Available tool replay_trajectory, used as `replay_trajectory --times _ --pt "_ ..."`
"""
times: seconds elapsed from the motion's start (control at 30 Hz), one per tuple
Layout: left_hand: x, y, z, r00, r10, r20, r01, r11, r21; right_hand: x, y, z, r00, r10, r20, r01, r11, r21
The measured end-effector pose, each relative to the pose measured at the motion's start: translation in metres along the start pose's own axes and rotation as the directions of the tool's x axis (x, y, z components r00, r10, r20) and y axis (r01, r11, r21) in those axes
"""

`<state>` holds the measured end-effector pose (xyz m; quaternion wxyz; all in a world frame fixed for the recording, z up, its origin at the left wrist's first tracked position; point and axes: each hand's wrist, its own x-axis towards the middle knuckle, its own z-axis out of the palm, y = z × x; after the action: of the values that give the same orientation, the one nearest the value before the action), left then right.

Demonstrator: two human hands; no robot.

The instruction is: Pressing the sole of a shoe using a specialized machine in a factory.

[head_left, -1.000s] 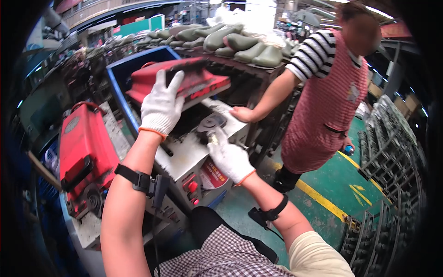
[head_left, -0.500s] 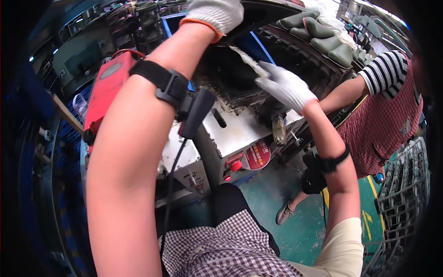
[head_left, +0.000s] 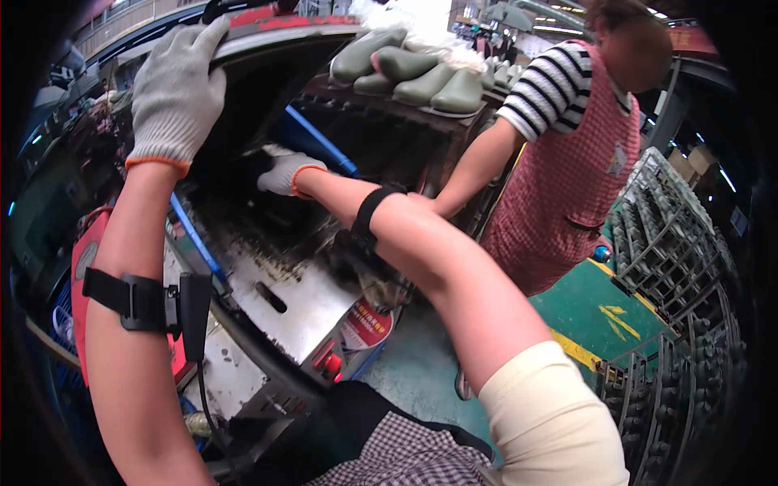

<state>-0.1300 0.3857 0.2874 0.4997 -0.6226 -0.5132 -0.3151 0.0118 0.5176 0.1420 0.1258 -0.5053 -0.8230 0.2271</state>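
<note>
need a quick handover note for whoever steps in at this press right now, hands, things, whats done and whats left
Left hand, gloved, is raised and grips the front edge of the machine's lifted upper part.
Right hand, gloved, reaches deep into the dark opening under it; whether it holds anything cannot be told.
Metal bed lies bare below the opening.
Green boots lie on the rack behind; a co-worker in a checked apron stands at the right.
Done: machine is open.
Left: probably finishing inside the opening, then lowering the upper part.

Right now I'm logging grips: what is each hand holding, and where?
The left hand grips the raised lid by its front edge. The right hand reaches inside the machine; its hold cannot be told.
</note>
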Motion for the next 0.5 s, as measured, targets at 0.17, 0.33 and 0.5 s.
replay_trajectory --times 0.17,0.33,0.5 --pt "0.009 0.012 -0.008 1.0 -0.003 0.024 0.003 1.0 -0.003 -0.041 0.041 -0.038 0.987 -0.069 0.147 -0.027 0.821 0.57" --pt "-0.034 0.008 -0.037 0.993 -0.066 0.102 0.082 0.984 -0.161 -0.213 0.013 -0.065 0.962 -0.124 0.242 -0.163 0.453 0.877" --pt "-0.109 0.055 -0.122 0.656 -0.484 0.579 0.728 0.202 -0.656 -0.293 0.055 -0.024 0.958 -0.285 0.038 -0.025 0.049 0.998"
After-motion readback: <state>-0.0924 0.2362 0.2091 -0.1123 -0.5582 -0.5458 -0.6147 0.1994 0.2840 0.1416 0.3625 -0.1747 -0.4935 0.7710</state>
